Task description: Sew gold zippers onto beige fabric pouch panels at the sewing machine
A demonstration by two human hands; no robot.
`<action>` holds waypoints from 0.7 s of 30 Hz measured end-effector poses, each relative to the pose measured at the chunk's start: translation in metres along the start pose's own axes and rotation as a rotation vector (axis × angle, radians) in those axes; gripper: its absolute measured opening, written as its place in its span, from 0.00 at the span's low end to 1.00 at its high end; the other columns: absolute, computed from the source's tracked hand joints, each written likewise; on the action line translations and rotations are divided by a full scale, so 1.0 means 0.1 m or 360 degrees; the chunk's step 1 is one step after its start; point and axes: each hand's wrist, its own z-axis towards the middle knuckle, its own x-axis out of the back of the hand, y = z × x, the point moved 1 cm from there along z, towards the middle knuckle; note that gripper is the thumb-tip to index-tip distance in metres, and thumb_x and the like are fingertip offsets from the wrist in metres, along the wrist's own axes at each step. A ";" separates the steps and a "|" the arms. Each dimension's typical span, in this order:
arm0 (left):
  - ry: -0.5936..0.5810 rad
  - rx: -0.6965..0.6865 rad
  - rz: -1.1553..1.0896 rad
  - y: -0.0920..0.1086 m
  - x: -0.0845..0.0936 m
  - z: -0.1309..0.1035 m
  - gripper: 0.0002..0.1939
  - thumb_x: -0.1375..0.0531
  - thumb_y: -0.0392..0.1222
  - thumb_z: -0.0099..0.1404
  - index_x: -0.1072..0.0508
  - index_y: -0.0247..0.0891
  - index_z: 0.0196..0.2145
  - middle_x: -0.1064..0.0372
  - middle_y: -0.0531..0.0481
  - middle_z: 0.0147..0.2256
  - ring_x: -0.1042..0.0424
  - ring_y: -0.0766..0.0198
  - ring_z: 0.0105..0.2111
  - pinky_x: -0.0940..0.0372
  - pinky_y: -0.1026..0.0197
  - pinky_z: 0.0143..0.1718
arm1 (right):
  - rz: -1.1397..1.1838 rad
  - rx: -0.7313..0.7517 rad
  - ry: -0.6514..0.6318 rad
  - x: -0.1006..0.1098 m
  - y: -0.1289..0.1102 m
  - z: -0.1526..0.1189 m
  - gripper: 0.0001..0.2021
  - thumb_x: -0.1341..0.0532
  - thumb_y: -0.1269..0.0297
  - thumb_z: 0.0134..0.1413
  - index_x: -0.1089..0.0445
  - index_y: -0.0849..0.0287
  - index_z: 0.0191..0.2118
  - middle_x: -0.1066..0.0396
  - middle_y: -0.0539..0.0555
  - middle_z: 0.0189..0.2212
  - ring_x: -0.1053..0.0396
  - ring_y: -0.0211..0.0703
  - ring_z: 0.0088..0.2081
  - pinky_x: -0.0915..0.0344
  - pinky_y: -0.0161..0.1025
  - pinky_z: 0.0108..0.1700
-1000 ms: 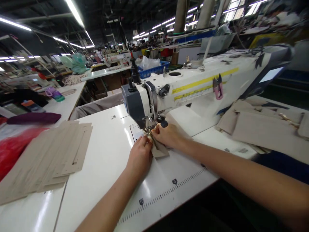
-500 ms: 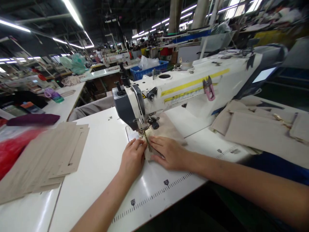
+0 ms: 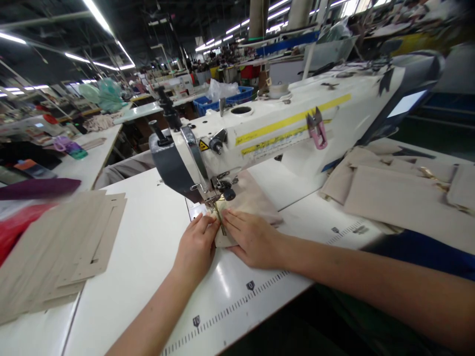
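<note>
A beige fabric piece [image 3: 256,195] with a narrow gold-coloured zipper-like strip [image 3: 221,223] lies under the needle area of a white sewing machine [image 3: 297,116]. My left hand [image 3: 197,242] is at the strip's left side, fingers bent and closed on the fabric's edge; its fingertips are partly hidden. Just across the strip, my right hand [image 3: 256,240] lies flat on the fabric, fingers stretched forward and the thumb apart near the front edge. Both hands are close below the presser foot [image 3: 212,203].
Flat beige panels [image 3: 70,247] are stacked at the left. More beige fabric pieces [image 3: 386,193] with gold-coloured hardware lie at the right. Pink-handled thread snips [image 3: 316,129] hang on the machine arm. A ruler scale [image 3: 230,310] runs along the table's front edge.
The view has shifted slightly, so machine and stacks appear further left. Both hands keep their places at the fabric; the right thumb is now closer to the fabric's front edge.
</note>
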 end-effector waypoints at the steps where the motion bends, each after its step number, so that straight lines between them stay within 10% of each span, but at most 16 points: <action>1: 0.0001 0.0003 0.0009 -0.01 0.00 0.01 0.20 0.50 0.26 0.56 0.32 0.35 0.45 0.31 0.41 0.40 0.31 0.53 0.42 0.31 0.47 0.45 | -0.0016 0.0004 -0.0006 -0.01 0.01 0.01 0.26 0.46 0.64 0.55 0.40 0.83 0.53 0.42 0.78 0.54 0.44 0.60 0.58 0.45 0.53 0.58; 11: -0.0082 0.0129 -0.0098 -0.07 -0.01 0.01 0.20 0.50 0.28 0.58 0.31 0.35 0.47 0.33 0.41 0.41 0.32 0.55 0.44 0.31 0.51 0.43 | -0.0111 0.0065 0.0008 -0.02 0.11 0.11 0.18 0.45 0.69 0.54 0.34 0.75 0.49 0.35 0.70 0.50 0.38 0.56 0.53 0.40 0.50 0.54; 21: -0.0127 0.0386 0.0147 -0.02 0.18 0.12 0.07 0.42 0.42 0.62 0.29 0.36 0.33 0.29 0.48 0.32 0.30 0.60 0.29 0.34 0.59 0.30 | 0.0206 -0.0374 -0.0362 0.51 0.19 0.44 0.09 0.42 0.68 0.57 0.25 0.63 0.30 0.25 0.54 0.27 0.30 0.40 0.30 0.39 0.33 0.32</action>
